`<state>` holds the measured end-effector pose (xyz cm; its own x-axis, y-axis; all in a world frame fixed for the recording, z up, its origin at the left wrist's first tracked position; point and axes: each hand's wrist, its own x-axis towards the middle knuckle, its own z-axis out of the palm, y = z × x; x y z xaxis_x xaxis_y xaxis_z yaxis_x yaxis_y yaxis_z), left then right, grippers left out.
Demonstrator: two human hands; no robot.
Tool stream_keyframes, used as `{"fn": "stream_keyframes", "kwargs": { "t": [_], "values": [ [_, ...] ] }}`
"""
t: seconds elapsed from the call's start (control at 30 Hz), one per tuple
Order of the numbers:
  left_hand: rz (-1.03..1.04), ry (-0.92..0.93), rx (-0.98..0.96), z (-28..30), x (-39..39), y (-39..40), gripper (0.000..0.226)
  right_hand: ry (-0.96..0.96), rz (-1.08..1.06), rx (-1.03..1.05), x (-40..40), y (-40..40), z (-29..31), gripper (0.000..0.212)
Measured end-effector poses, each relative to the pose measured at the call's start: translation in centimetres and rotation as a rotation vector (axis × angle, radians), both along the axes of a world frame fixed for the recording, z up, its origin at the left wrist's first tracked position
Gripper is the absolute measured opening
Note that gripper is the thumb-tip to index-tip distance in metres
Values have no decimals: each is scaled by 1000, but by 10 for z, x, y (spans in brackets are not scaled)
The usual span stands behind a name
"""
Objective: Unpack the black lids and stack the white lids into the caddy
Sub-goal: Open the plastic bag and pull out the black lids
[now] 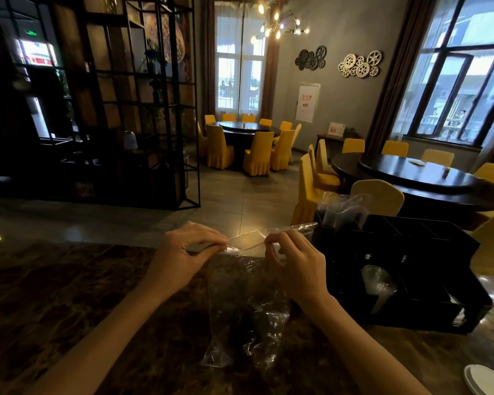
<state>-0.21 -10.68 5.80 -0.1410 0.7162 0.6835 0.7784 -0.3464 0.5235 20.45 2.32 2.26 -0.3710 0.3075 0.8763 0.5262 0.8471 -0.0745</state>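
Note:
A clear plastic bag [246, 306] hangs over the dark marble counter [69, 303], with black lids [250, 323] dimly visible low inside it. My left hand [187, 252] pinches the bag's top edge on the left. My right hand [294, 260] pinches the same edge on the right, and the mouth of the bag stretches between them. The black caddy [405, 303] with several compartments stands just right of my right hand. White lids [488, 380] lie stacked at the bottom right corner.
Clear plastic cups [380, 283] lie inside the caddy, and a sleeve of clear cups [342, 212] stands at its back left. Yellow-covered chairs [377, 196] and round dark tables [419, 175] fill the room beyond the counter. A black metal shelf [131, 109] stands at left.

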Motion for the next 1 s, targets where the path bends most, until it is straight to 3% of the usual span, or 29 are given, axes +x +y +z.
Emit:
{"fn": "stream_keyframes", "kwargs": {
  "t": [0.2,0.3,0.4,0.6,1.0],
  "values": [
    [91,528,-185,7,21,-3,58,-30,11,8,-3,4,-4,13],
    [159,729,-149,13,44,7,58,-16,24,-1,-5,3,-7,14],
    [261,843,-116,18,57,23,43,-14,40,-3,-7,0,-10,16],
    [305,795,-69,19,50,37,19,10,44,-3,-8,1,-13,15],
    [240,700,41,3,30,27,21,12,-7,51,-6,12,-22,17]
  ]
}}
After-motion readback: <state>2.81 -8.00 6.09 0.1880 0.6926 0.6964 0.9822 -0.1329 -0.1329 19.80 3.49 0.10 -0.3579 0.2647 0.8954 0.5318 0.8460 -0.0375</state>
